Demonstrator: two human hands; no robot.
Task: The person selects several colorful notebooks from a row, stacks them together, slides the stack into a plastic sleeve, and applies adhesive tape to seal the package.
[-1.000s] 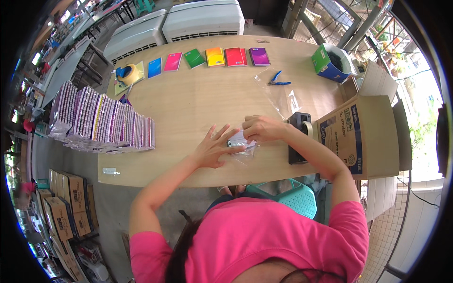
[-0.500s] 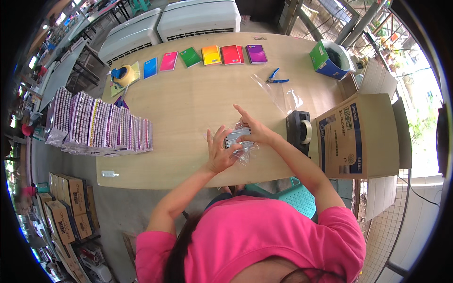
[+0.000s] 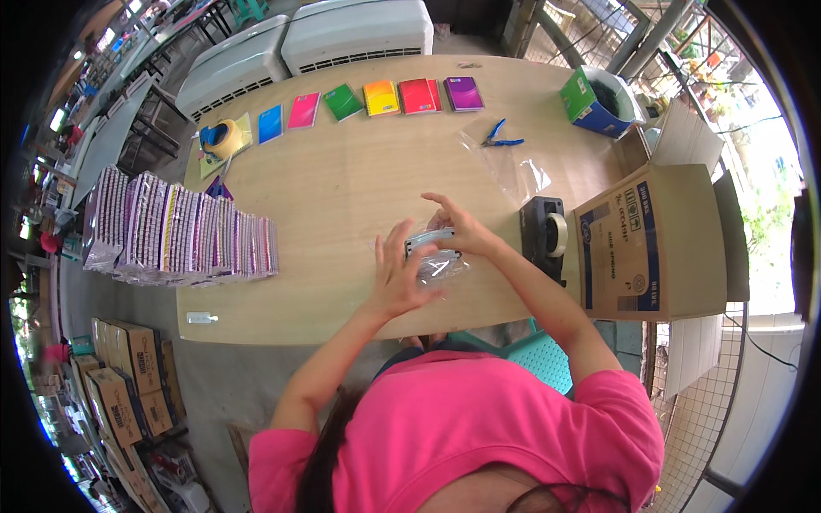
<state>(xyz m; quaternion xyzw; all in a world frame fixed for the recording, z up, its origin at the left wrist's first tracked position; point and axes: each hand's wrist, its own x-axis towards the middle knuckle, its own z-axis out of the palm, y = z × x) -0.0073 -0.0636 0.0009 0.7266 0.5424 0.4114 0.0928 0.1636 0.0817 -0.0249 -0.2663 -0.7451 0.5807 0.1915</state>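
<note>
Both my hands hold a small clear plastic packet (image 3: 434,256) with something dark and white inside, just above the wooden table (image 3: 342,197). My left hand (image 3: 398,278) grips its left side with fingers spread. My right hand (image 3: 457,227) pinches its upper edge, index finger raised. The packet hangs near the table's front edge, left of a black tape dispenser (image 3: 545,235).
An empty clear bag (image 3: 509,162) and blue pliers (image 3: 498,134) lie beyond. Coloured notebooks (image 3: 380,97) line the far edge. Stacked notebooks (image 3: 184,231) stand at left, a yellow tape roll (image 3: 224,138) behind them. A cardboard box (image 3: 650,239) and a green-blue box (image 3: 590,103) sit at right.
My hands have lifted the packet off the table and turned it between them; my right index finger now points up. My left hand shifted from flat on the table to gripping.
</note>
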